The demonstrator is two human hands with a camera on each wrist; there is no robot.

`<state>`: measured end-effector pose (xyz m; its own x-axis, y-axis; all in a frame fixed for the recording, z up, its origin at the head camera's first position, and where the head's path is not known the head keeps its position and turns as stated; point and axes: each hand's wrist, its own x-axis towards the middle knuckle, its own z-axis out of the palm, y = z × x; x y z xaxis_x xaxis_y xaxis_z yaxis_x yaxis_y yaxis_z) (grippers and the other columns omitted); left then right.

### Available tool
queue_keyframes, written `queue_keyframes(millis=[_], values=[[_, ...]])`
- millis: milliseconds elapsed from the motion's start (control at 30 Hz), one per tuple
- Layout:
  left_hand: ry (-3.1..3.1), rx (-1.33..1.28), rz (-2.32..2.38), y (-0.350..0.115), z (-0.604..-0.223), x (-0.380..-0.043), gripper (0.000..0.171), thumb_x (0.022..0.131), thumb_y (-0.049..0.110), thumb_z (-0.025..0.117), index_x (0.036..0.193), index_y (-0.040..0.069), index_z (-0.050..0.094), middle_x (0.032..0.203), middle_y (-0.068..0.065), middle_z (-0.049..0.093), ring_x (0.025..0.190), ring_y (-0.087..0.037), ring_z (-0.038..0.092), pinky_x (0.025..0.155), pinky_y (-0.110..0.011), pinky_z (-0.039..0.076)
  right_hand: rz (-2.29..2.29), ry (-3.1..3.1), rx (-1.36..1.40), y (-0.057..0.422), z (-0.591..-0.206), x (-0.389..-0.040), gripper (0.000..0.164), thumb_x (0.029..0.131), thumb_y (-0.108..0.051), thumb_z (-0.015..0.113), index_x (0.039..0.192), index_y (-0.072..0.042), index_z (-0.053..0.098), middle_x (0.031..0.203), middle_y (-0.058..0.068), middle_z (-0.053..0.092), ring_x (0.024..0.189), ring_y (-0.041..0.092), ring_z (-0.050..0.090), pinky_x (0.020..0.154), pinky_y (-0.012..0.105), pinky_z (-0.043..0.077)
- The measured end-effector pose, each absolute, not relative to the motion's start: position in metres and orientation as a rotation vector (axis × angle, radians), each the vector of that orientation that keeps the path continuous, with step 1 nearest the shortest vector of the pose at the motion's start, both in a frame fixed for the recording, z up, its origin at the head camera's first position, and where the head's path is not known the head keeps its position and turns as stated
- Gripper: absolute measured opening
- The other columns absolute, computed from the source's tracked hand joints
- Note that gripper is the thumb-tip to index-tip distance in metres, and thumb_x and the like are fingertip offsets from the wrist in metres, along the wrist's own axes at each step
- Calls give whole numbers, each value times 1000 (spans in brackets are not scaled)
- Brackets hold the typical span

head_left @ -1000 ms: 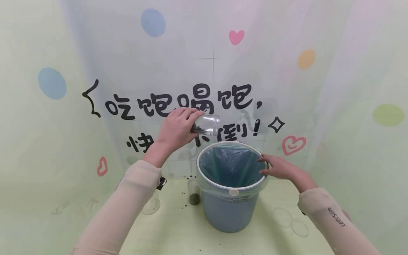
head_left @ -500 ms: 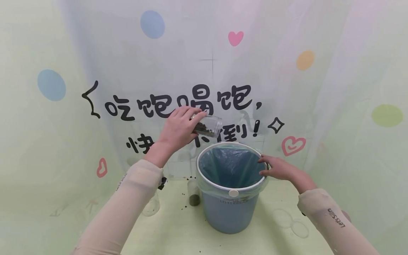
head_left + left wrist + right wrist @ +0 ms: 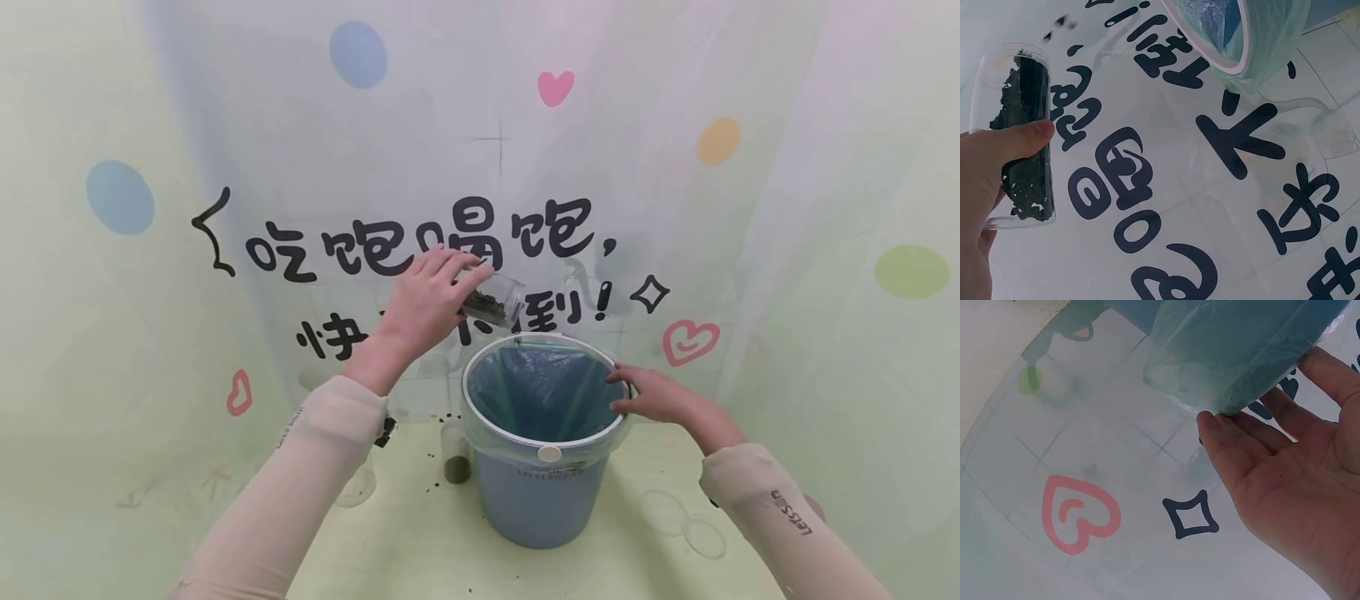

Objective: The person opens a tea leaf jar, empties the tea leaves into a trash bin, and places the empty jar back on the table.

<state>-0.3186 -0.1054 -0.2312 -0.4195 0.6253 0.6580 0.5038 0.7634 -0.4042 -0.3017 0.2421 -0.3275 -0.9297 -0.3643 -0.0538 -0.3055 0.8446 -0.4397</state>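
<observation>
My left hand (image 3: 423,304) grips a clear jar (image 3: 504,298) around its base, tilted with its mouth lower right, above the bin's far rim. Dark dry flakes (image 3: 1029,165) like tea leaves lie along the jar's lower side. In the left wrist view, loose flakes (image 3: 1061,22) are in the air past the mouth. A blue bin (image 3: 540,500) with a white rim and a thin plastic liner (image 3: 536,375) stands below. At its right side, the fingers of my right hand (image 3: 660,393) rest on the rim, fairly straight; in the right wrist view they touch the liner's outside.
Left of the bin stands a clear container (image 3: 455,458) with dark contents at its bottom. Another clear vessel (image 3: 356,483) is partly hidden by the left sleeve. Dark crumbs dot the table (image 3: 420,550). Two clear rings (image 3: 705,537) lie right of the bin, before a printed backdrop.
The jar has tipped further mouth-down and shifted slightly right. The dark flakes inside have slid towards the mouth, and some now fall out. My right hand stays at the bin's rim.
</observation>
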Motion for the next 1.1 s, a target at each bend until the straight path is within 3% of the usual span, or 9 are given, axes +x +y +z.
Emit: queue_keyframes(millis=[667, 1100], values=[[-2018, -890, 178, -102, -233, -322, 56, 84, -4, 68, 133, 20, 60, 133, -9, 62, 130, -27, 55, 123, -42, 29, -677, 2876, -546, 242, -325, -301, 52, 92, -19, 69, 136, 5, 53, 149, 35, 40, 133, 51, 45, 108, 63, 42], [-2028, -884, 247, -99, -233, -321, 52, 91, -6, 58, 134, 23, 61, 134, -7, 63, 129, -24, 56, 123, -38, 31, -673, 2885, -562, 244, -326, -300, 51, 92, -19, 69, 134, 5, 55, 149, 36, 39, 133, 52, 44, 108, 63, 41]])
